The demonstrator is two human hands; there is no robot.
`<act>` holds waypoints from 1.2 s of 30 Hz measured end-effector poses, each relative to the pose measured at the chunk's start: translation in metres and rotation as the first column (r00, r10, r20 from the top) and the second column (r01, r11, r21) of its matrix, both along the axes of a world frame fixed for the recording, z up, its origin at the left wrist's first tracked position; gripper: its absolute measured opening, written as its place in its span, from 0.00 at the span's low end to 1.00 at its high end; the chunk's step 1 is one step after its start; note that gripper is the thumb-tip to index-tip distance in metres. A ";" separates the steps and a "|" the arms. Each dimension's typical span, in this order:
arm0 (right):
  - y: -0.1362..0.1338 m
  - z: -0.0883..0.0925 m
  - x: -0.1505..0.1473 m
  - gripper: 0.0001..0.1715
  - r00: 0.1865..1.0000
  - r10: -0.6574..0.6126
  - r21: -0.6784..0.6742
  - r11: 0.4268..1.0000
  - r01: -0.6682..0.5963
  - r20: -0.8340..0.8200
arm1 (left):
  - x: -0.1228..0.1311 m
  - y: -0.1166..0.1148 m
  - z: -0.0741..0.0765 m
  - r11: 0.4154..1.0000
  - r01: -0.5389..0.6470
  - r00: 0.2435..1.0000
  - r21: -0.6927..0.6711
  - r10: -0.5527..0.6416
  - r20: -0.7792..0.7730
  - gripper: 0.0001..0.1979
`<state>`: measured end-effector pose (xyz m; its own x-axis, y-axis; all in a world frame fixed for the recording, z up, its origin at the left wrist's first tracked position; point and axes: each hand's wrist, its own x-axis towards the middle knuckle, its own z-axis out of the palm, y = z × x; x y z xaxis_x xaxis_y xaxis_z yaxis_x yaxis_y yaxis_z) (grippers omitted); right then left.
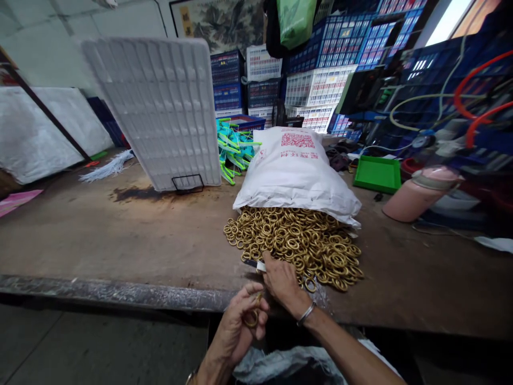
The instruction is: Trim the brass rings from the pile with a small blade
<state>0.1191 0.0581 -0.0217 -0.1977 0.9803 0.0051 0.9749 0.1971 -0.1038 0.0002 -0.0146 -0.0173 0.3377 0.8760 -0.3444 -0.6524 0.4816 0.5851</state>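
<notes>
- A cluttered workshop: a worn brown workbench, stacked plastic crates at the back, and a white ribbed tray propped upright on the bench.
- A white sack lies on the bench. Its long axis runs away from the person and its open mouth points toward them.
- A heap of brass rings spills from the mouth, spreading wider across the bench than deep.
- The left hand is at the bench's near edge, fingers closed around one brass ring. The ring's open face seems turned roughly toward the camera.
- The right hand rests knuckles-up at the heap's near edge, over a small white piece. Whether it grips anything cannot be told.
- By my judgement little is done: nearly all the rings are in the heap, one is in hand, and the sack looks full.
</notes>
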 end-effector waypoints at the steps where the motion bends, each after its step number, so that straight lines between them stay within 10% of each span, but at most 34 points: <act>1: 0.001 0.000 0.000 0.13 1.000 -0.001 0.006 1.000 0.001 -0.009 | -0.002 0.001 -0.001 1.000 -0.002 1.000 -0.019 0.002 0.017 0.12; 9: -0.005 -0.005 0.014 0.12 0.947 0.041 0.031 0.999 -0.033 -0.317 | -0.004 0.008 -0.003 0.990 -0.119 0.993 -0.077 0.118 -0.019 0.10; 17: -0.033 0.005 0.025 0.10 0.674 0.019 -0.059 0.994 -0.093 -0.739 | 0.011 0.014 -0.008 0.984 -0.132 0.933 0.121 0.164 -0.319 0.16; 26: -0.036 0.005 0.025 0.16 0.518 -0.131 -0.198 0.977 -0.076 -0.846 | 0.018 0.015 -0.001 0.960 -0.019 0.803 0.280 0.182 -0.567 0.14; 36: -0.037 -0.001 0.028 0.12 0.510 -0.130 -0.197 0.977 -0.079 -0.850 | 0.021 0.011 -0.004 0.980 0.117 0.890 0.158 -0.033 -0.455 0.16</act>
